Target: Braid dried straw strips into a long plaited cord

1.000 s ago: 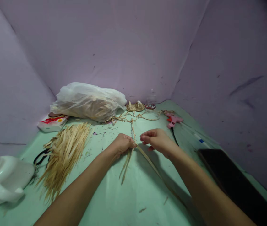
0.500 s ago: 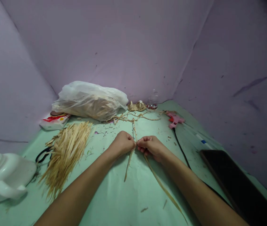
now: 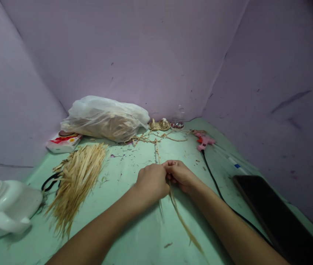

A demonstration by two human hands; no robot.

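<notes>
My left hand (image 3: 153,183) is closed at the middle of the table, its fingers hidden behind its back. Right beside it, my right hand (image 3: 180,174) pinches with thumb and forefinger, and the two hands meet. Between them runs a thin cord of twisted straw fibre (image 3: 157,150), stretching away to a loose tangle of the same cord (image 3: 145,137) at the back. Below the hands hang untwisted tails of the fibre strand (image 3: 182,220), one long one trailing toward me. Which strand each hand grips is partly hidden.
On the left lie a bundle of dry straw strips (image 3: 81,180), black-handled scissors (image 3: 50,181) and a white ceramic pot (image 3: 10,206). A plastic bag (image 3: 106,117) sits at the back. A pink glue gun (image 3: 205,141), its cord and a black phone-like slab (image 3: 278,217) are on the right.
My left hand has moved right and slightly nearer, turning over against my right hand. The fibre tails have swung, and the long one has shifted left. My right hand stays nearly in place.
</notes>
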